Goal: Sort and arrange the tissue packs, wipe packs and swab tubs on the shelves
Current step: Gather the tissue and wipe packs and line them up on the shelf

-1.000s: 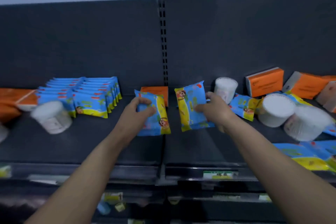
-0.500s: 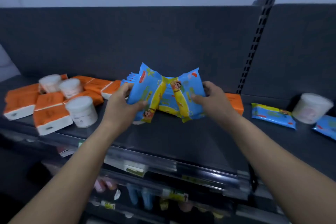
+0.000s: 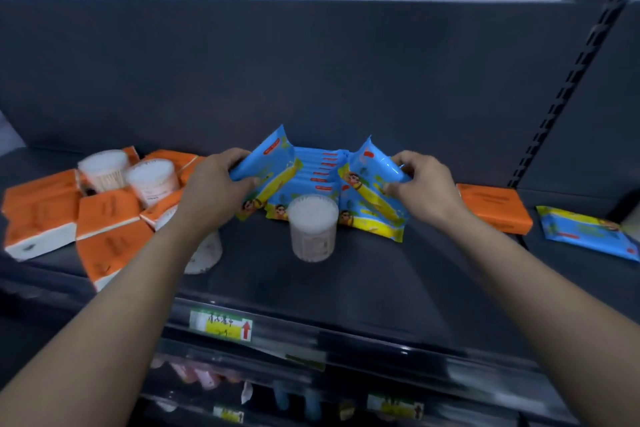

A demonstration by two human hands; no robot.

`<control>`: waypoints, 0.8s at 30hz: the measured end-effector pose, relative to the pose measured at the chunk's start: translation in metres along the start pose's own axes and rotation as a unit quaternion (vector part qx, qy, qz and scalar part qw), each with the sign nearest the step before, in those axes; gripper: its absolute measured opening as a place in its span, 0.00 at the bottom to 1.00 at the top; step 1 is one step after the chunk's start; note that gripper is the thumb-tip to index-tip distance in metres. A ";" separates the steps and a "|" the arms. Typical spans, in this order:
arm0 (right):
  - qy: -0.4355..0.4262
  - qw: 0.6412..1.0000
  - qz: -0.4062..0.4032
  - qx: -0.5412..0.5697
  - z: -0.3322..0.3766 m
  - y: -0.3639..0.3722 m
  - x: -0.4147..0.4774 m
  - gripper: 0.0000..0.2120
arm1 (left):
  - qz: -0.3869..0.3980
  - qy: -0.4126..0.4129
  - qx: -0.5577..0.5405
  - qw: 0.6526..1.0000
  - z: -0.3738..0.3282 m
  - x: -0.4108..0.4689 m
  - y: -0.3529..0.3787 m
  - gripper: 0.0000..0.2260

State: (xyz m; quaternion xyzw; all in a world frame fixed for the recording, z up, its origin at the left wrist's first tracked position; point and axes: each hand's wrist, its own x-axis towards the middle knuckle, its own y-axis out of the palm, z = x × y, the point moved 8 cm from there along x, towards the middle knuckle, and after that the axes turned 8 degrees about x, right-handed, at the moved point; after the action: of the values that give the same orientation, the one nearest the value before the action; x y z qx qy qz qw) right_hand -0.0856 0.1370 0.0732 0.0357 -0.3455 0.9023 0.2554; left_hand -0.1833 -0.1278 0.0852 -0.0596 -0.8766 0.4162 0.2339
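Swab tub (image 3: 207, 253) half hidden behind left forearm (image 3: 162, 274); right wipe pack (image 3: 588, 231) cut by edge; lower-shelf goods (image 3: 204, 376) blurred.

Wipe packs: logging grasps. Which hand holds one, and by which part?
Left hand holds the left wipe pack by its upper end; right hand, the right wipe pack likewise.

An upright swab tub (image 3: 313, 227) stands just before the row of wipe packs (image 3: 320, 172), blocking the near approach. Left, orange tissue packs (image 3: 107, 215) and a tipped tub (image 3: 204, 255) crowd the shelf (image 3: 398, 288). Its near right stretch lies bare up to a flat orange tissue pack (image 3: 495, 206).
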 end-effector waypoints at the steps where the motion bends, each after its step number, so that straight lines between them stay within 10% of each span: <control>1: 0.002 1.000 0.014 -0.014 -0.001 0.002 0.007 0.09 | 0.018 0.000 0.011 1.000 0.000 0.005 0.005 0.10; 8: -0.012 0.970 0.151 -0.188 -0.009 0.033 0.032 0.18 | 0.151 0.060 0.101 0.981 0.003 0.024 0.035 0.12; 24: -0.050 0.891 0.130 -0.432 -0.005 0.067 0.028 0.11 | 0.217 0.179 0.226 0.933 0.000 0.058 0.109 0.15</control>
State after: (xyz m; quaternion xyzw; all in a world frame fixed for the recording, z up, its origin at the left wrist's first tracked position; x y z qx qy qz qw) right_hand -0.1413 0.1100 0.0359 -0.0787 -0.7149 0.6862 0.1087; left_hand -0.2442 -0.0406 0.0236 -0.2674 -0.6685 0.6267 0.2981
